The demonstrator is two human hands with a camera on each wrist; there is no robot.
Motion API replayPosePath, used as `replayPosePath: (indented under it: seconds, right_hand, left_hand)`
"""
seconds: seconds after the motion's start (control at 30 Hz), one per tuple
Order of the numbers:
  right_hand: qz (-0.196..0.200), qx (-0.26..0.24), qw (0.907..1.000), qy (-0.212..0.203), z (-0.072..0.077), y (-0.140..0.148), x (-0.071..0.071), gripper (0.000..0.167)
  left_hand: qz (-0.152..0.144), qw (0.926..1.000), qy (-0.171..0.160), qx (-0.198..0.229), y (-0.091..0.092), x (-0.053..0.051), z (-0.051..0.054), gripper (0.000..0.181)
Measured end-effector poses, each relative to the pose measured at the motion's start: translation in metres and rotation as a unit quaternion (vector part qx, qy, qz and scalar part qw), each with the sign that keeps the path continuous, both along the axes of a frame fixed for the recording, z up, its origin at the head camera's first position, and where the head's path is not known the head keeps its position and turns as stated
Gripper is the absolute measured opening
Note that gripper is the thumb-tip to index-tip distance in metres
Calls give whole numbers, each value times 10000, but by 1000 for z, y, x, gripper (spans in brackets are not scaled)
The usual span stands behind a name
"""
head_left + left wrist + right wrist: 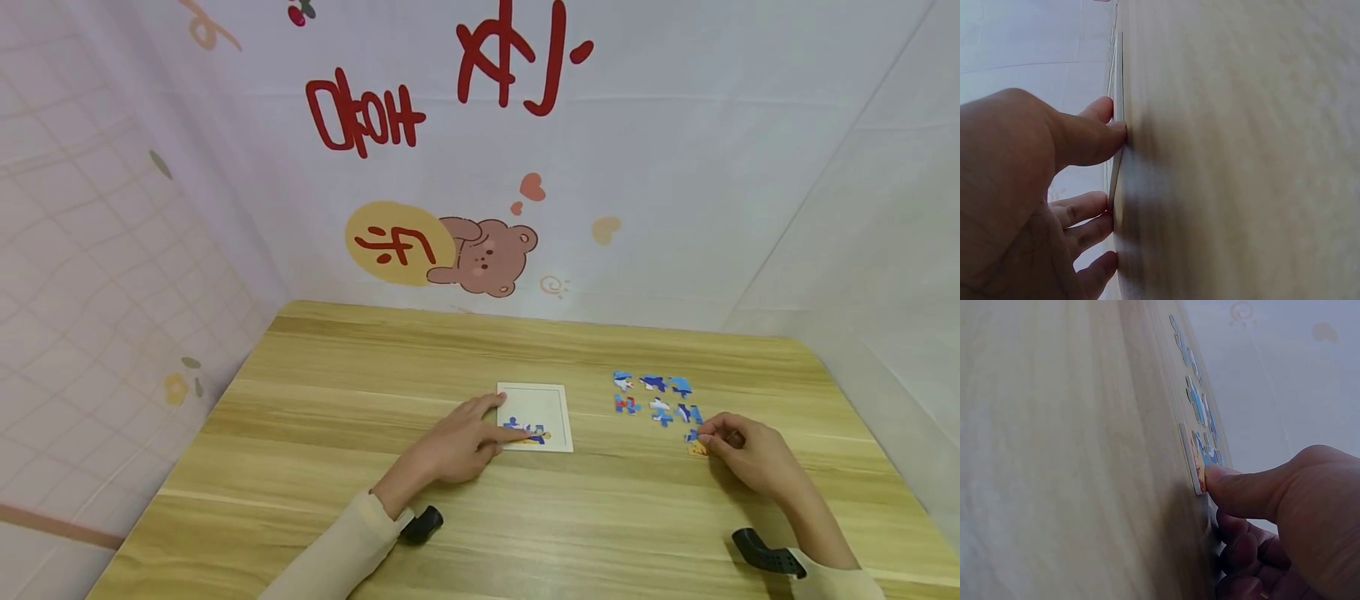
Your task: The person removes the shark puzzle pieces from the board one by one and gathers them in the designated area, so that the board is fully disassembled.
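A white square puzzle board point(534, 408) lies on the table, a few joined pieces point(534, 437) along its lower edge. My left hand point(461, 440) rests at its left side, fingers spread and one finger across the pieces. The left wrist view has the board point(1119, 75) edge-on, with thumb and fingertips of the left hand point(1016, 187) touching it. At the loose pieces, my right hand point(753, 457) pinches a yellow and blue puzzle piece point(697, 447). In the right wrist view the thumb of the right hand point(1310, 506) lies on this piece point(1197, 465); the index fingertip is hidden.
Several loose blue, white and red pieces point(660, 408) lie in rows right of the board, beyond the right hand. The wooden table point(405, 358) ends at a white printed cloth point(645, 183) at the back. A black wrist device point(423, 525) is at the left sleeve.
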State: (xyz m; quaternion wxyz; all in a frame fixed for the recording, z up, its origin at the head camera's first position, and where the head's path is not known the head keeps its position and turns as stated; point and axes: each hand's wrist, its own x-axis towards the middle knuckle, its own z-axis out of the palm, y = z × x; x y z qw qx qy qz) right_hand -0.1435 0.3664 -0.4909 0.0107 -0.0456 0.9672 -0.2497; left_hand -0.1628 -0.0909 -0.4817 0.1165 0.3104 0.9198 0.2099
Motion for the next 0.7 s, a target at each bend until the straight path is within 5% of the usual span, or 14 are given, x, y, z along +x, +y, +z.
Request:
replayPosePath:
  seconds: [0.43,0.7]
  right_hand:
    - [-128,-51,9998,-111,3,0,2,23]
    - [-47,-252,9987,446,13,-18,0,20]
  left_hand:
    - [-29,10000,-19,30,-1,0,0,45]
    - [-19,10000,19,41,0,0,1,44]
